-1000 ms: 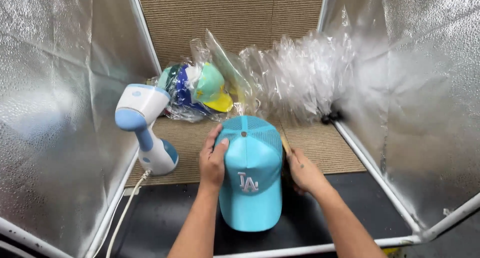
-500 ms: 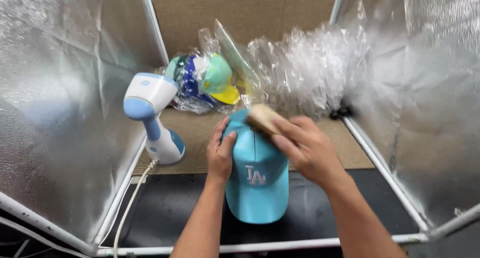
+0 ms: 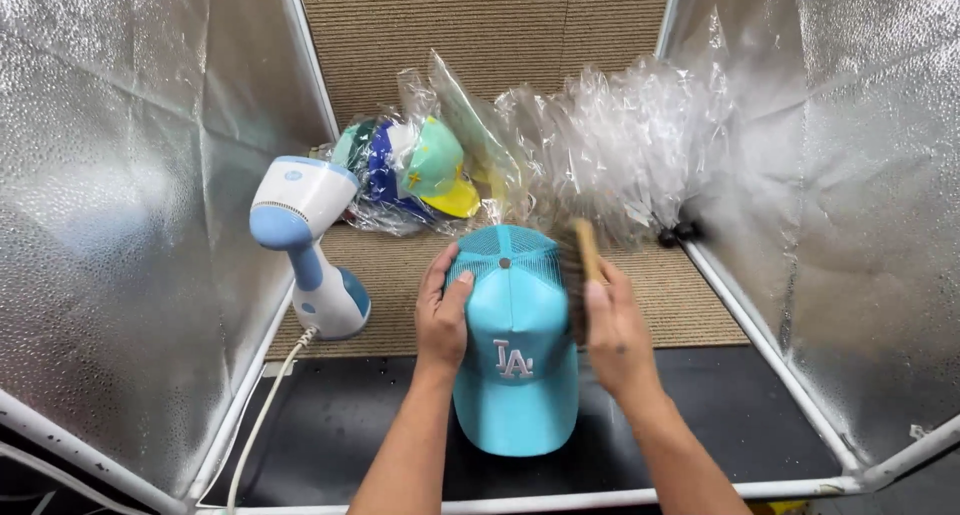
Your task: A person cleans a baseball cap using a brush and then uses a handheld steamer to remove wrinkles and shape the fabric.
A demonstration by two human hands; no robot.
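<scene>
A turquoise baseball cap (image 3: 515, 360) with a mesh back and white embroidered letters lies in the middle, its brim toward me. My left hand (image 3: 442, 310) presses flat against the cap's left side. My right hand (image 3: 615, 325) grips a wooden-backed brush (image 3: 583, 260) with dark bristles, held against the right side of the cap's crown.
A white and blue handheld garment steamer (image 3: 305, 245) stands at the left, its cord (image 3: 262, 420) trailing toward me. Several caps in clear bags (image 3: 410, 175) and a heap of empty clear plastic bags (image 3: 620, 145) lie behind. Silver reflective walls (image 3: 120, 205) close in both sides.
My right hand picked up the brush from the right, brought it over the cap's top, and now holds it at the cap's right side. The left hand stays on the cap.
</scene>
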